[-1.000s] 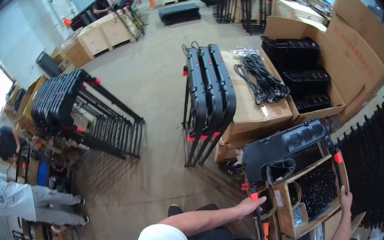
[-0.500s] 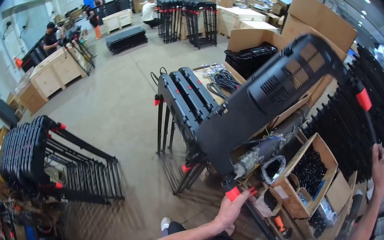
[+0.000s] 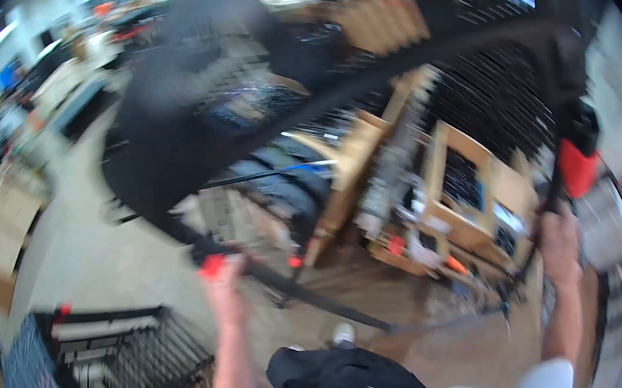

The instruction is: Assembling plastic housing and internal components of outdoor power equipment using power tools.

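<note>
Left hand [image 3: 222,280] is up & closed round the lower-left edge of a big black perforated plastic panel [image 3: 234,86], right by an orange clip [image 3: 212,266]. Right hand [image 3: 561,240] is up too, wrapped round the panel's thin black leg just under an orange fitting [image 3: 578,167]. Panel is held high, spanning most of the upper view w/ heavy motion blur. Under it: open cardboard boxes [image 3: 476,196] w/ black parts, near the right hand. Lower left on the concrete floor [image 3: 83,255]: a row of black folded frames [image 3: 106,370] w/ orange tips, well apart from both hands.
</note>
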`<state>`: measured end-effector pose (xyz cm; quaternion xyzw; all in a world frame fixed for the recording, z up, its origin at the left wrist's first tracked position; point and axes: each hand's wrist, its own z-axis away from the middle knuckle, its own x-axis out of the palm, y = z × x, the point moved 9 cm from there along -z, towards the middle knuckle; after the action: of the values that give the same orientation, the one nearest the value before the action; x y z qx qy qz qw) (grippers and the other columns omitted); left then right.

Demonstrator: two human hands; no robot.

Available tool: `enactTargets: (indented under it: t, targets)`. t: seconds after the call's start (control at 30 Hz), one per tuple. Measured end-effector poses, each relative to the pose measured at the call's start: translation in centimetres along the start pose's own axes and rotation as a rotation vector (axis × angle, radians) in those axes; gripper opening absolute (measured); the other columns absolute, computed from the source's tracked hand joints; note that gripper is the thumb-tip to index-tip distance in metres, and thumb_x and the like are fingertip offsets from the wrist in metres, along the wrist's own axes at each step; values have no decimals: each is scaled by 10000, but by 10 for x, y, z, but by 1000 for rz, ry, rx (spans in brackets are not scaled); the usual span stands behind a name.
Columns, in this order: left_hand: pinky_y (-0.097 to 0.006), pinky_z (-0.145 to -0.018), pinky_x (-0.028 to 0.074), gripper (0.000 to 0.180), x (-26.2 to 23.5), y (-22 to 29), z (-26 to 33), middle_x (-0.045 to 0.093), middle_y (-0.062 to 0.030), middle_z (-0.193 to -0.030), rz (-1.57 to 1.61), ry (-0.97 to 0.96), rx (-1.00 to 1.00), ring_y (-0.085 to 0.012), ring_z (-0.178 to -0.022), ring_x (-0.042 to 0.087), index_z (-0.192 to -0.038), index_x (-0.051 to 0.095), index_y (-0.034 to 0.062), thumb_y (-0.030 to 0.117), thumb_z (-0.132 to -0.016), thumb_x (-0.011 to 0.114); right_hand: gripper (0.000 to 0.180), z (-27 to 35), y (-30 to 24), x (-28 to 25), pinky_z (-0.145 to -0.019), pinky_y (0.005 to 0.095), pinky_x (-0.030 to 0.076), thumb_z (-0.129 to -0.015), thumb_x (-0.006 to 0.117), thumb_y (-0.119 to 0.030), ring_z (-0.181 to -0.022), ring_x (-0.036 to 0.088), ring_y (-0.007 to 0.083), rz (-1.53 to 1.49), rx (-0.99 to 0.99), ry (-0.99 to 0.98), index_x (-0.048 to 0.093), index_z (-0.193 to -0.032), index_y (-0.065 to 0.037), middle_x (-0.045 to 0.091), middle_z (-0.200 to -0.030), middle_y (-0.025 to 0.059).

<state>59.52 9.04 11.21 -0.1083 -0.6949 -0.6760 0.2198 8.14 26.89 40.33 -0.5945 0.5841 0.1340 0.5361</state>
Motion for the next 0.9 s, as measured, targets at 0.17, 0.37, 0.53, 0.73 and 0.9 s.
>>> enactTargets:
  t: [0.17,0.37,0.53,0.73,0.9]
  targets:
    - [-390,-891,583,442,-62,63,-41,690,-146,-1023,-63,55,117,-266,-910,708,-1350,549,-38,160,-968,650,302,36,-43,84,-761,478,541,-946,717,-271,-856,685,408,-187,-391,-361,671,-1155,-58,705,-959,177]
    - [-414,-1020,526,462,-149,32,-104,700,-128,-1218,-222,38,-19,-257,-1108,689,-1400,581,3,192,-988,676,468,96,-19,190,-691,525,546,-952,698,-413,-802,694,438,-185,-398,-686,610,-1183,-15,679,-833,255]
    - [-419,-1019,544,409,-232,15,-139,706,-136,-1207,-257,70,-215,-273,-1130,675,-1321,621,-60,121,-958,671,424,150,-14,287,-679,535,535,-892,733,-337,-773,688,432,-397,-407,-721,623,-1163,-30,670,-785,225]
    - [-369,-899,575,311,-271,-40,-215,684,-107,-1140,-361,118,-230,-251,-1032,680,-1186,616,-6,-10,-887,701,302,207,-35,388,-667,504,538,-744,756,-204,-769,693,403,-413,-216,-855,630,-966,-44,681,-778,179]
    - [-321,-799,540,186,-255,-64,-271,712,-37,-942,-429,22,-316,-185,-883,686,-1002,704,35,-29,-829,727,388,252,-51,484,-733,437,544,-711,758,-130,-838,700,378,-430,-88,-897,716,-1091,-67,726,-919,192]
